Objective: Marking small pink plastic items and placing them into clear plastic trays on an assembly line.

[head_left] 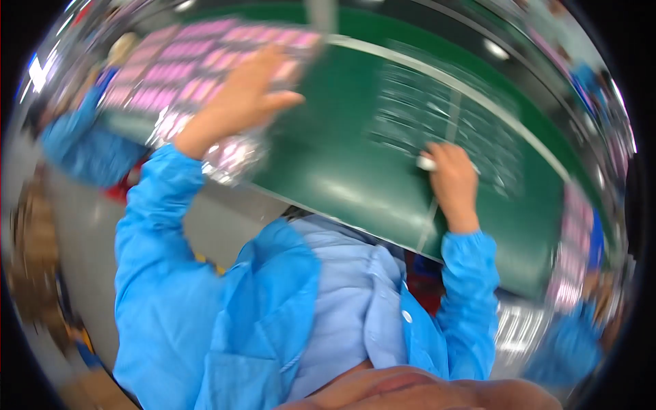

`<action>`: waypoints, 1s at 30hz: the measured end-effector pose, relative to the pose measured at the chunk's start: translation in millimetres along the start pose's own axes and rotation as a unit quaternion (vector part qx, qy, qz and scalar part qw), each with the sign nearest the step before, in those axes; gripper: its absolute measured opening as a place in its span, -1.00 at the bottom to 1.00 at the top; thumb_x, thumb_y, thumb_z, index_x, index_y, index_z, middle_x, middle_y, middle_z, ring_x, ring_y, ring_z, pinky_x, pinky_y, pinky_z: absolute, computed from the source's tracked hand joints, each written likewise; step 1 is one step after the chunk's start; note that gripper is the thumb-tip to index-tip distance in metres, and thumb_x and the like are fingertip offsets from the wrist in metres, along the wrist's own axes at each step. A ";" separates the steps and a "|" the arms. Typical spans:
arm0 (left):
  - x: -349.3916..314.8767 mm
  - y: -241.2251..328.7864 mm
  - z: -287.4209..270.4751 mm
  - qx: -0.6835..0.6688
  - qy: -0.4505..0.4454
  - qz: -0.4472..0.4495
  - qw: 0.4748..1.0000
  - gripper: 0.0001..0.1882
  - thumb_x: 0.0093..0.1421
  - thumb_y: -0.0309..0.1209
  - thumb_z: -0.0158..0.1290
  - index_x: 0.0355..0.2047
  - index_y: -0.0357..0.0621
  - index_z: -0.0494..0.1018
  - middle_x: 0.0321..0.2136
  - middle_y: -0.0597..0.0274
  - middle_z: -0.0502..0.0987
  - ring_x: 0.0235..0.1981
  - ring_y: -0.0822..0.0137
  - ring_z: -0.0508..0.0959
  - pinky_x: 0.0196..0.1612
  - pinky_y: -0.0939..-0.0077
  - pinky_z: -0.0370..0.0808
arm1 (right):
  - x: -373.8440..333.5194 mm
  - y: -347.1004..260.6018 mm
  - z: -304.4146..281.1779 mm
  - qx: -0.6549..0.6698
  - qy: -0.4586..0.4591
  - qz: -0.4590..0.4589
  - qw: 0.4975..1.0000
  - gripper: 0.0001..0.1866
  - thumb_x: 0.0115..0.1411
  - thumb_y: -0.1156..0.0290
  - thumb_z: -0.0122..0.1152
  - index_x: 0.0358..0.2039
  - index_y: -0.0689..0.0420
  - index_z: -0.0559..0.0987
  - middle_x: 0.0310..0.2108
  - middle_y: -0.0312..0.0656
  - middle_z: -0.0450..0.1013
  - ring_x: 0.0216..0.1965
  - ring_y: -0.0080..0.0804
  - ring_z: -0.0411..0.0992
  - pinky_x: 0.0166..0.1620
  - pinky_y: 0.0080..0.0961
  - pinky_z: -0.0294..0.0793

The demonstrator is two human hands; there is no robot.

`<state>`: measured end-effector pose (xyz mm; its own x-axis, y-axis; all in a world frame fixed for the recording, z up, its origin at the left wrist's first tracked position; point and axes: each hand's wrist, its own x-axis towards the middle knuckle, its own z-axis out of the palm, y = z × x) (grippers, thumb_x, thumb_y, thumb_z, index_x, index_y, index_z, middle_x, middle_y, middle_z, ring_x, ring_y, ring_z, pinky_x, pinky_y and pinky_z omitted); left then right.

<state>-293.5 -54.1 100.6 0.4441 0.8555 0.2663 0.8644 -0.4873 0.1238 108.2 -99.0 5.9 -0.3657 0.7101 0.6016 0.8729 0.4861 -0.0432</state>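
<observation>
Right hand [452,179]: between 2 and 3 o'clock from the middle of the view, over the green table [335,150]; knuckles up, fingers curled toward 11 o'clock
White piece [427,163]: small, at the thumb side of the right hand, on its 9 o'clock side; I cannot tell whether it is clamped in the fingertips or worn on one, and too little shows to give its long axis
Clear plastic sheet [406,102]: between 1 and 2 o'clock, flat on the table, its long axis slanting from 11 toward 4 o'clock; the right hand is at its near edge, but blur hides whether they touch
Left hand [242,99]: at 11 o'clock, flat and spread, fingers pointing to 1 o'clock, thumb apart and pointing to 3 o'clock; nothing shows in its grasp
Pink packs [171,72]: between 10 and 11 o'clock, in rows, each pack's long axis tilted toward 2 o'clock; the left hand covers part of them, contact unclear
Shiny wrap [236,160]: at 10 o'clock, just below the left wrist, at the table's near edge
Pink stack [570,246]: at 3 o'clock by the table's end, long axis near 12 to 6 o'clock
Co-workers: blue sleeves at 9 o'clock [92,154] and 4 o'clock [564,352]
</observation>
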 end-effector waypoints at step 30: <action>-22.1 137.4 104.3 -0.032 0.038 0.033 0.998 -0.20 0.18 -0.01 0.16 0.33 -0.11 0.18 0.42 0.02 -0.01 0.44 -0.06 -0.08 0.38 -0.24 -0.22 | 4.3 -0.1 6.5 -0.022 0.046 -0.040 0.998 -0.81 0.07 0.34 0.22 -0.29 0.09 0.57 -0.38 -0.29 0.45 -0.30 -0.36 0.43 -0.28 -0.40 0.49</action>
<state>-159.9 -121.7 12.0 0.4790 0.8059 0.3479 0.8154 -0.5553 0.1638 104.4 -92.7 3.2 -0.4057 0.6195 0.6720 0.8558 0.5156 0.0414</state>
